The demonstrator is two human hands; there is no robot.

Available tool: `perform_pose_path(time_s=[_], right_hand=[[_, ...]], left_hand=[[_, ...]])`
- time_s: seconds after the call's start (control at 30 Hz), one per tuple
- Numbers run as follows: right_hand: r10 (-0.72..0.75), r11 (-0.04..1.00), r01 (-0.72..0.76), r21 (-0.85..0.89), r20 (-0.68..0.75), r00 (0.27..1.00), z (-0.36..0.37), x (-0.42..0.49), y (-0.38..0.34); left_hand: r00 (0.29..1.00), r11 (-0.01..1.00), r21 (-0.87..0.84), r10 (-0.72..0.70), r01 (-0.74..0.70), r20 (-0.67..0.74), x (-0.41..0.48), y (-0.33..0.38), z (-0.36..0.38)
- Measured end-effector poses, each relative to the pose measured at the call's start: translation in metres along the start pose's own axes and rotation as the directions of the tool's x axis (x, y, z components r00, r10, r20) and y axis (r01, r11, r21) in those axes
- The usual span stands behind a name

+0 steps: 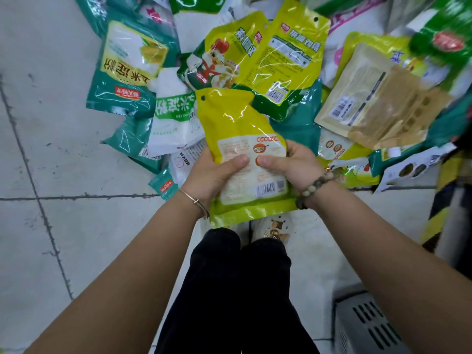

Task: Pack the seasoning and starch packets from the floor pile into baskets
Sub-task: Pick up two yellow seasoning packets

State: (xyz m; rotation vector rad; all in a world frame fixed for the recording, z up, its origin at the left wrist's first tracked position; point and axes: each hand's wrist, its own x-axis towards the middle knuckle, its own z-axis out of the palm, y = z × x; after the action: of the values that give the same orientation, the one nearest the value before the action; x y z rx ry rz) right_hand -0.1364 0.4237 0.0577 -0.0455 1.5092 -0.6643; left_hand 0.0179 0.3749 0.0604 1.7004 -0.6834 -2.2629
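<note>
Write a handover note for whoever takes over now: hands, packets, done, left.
Hands: left hand and right hand both grip one yellow packet, thumbs on top, barcode side up.
Things: the pile lies on the tiled floor ahead. The grey slotted basket is at lower right, its inside out of view.
Done: one packet is in hand, clear of the pile.
Left: put it in the basket, then pack the pile.

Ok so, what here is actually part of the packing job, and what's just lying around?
Part of the job:
- yellow packet, held by left hand and right hand
- teal starch packet and chicken-print packet in the floor pile
- grey slotted basket, lower right

Just there:
- black-and-yellow striped edge
- floor tiles
- shoe
</note>
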Motion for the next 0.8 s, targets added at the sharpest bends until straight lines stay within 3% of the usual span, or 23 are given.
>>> perform_pose_path(time_s=[0.1,0.23,0.4,0.5,0.6,0.67,0.8], right_hand=[[0.018,0.997,-0.014,0.071,-0.056,0.998,0.002,-0.001,-0.004],[-0.034,0.998,0.024,-0.052,-0.195,0.980,-0.002,0.016,-0.017],[-0.112,0.993,0.077,-0.085,-0.567,0.816,-0.025,0.076,-0.053],[-0.100,0.986,-0.015,-0.166,-0.661,0.744,-0.024,0.106,-0.069],[-0.069,0.992,-0.033,-0.125,-0.728,0.683,-0.019,0.127,-0.080],[-0.037,0.990,-0.069,-0.120,-0.709,0.704,-0.022,0.134,-0.087],[-0.055,0.996,0.007,-0.091,-0.540,0.840,-0.033,0.141,-0.092]], left_hand=[[0.998,1.000,-0.008,0.003,-0.003,-0.057,0.003,0.008,0.009],[0.991,0.999,-0.028,0.034,-0.038,-0.133,0.008,0.015,0.017],[0.967,0.996,-0.034,0.067,-0.078,-0.246,0.018,0.020,0.017],[0.954,0.998,-0.030,0.047,-0.059,-0.298,0.021,0.022,0.015],[0.937,0.998,-0.051,0.022,-0.043,-0.347,0.027,0.026,0.010],[0.927,0.998,-0.050,0.013,-0.035,-0.375,0.032,0.029,0.007],[0.920,0.999,-0.034,0.015,-0.031,-0.391,0.044,0.035,0.001]])
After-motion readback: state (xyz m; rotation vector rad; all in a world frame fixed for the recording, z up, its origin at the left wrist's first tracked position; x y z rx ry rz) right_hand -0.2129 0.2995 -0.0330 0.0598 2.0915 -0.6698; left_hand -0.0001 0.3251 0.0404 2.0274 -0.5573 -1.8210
